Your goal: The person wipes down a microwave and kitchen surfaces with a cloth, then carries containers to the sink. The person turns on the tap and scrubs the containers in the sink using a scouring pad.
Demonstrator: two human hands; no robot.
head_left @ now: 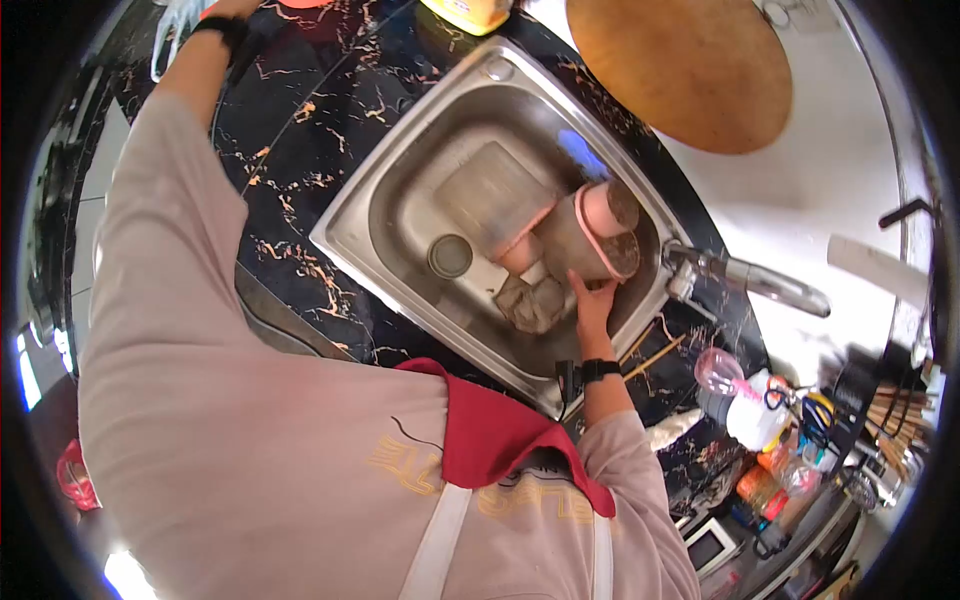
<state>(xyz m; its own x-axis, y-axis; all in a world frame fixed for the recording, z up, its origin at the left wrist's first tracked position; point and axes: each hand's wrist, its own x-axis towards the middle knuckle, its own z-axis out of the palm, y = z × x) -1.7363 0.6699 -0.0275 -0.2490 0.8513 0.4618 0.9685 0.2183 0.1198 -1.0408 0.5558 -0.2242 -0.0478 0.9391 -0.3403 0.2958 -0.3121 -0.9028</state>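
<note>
My right hand (595,303) is in the sink, gripping the near edge of a pink-rimmed container (592,248) at the sink's right side. A smaller pink cup (605,208) rests against that container's far side. Left of them lies a larger translucent box with a pink rim (490,195). A crumpled grey-brown cloth (532,305) sits just left of my right hand. My left hand (236,7) reaches to the far left counter, beside something red-orange; the frame's top edge cuts off its fingers, so its grip is hidden.
The steel sink (345,225) is set in a black marbled counter (300,150). A faucet (750,280) reaches in from the right. Behind stands a round wooden board (690,70), with a yellow pack (470,12) at the back. Bottles and utensils crowd the right side.
</note>
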